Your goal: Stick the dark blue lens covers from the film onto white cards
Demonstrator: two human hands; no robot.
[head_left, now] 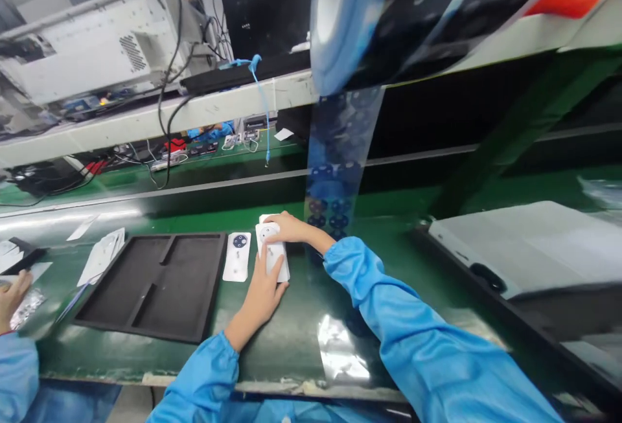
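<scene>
A white phone-shaped piece (pixel 275 256) with a pale round camera area lies on the green bench, apparently on top of similar white pieces. My left hand (pixel 262 290) rests on its lower half, fingers spread and stretched out. At its upper end, my right hand (pixel 287 227) has its fingers bent together by the round area; whatever is between them is too small to make out. Just left lies another white phone-shaped piece (pixel 237 260) with a dark round camera disc. A clear strip (pixel 335 203) bearing dark round discs hangs behind my right wrist.
A black divided tray (pixel 179 280) lies left, with white sheets (pixel 103 254) beyond it. A co-worker's hand (pixel 14 297) is at the far left. A large film roll (pixel 359 21) sits overhead on the shelf. Another black tray (pixel 466 261) with white sheets stands right.
</scene>
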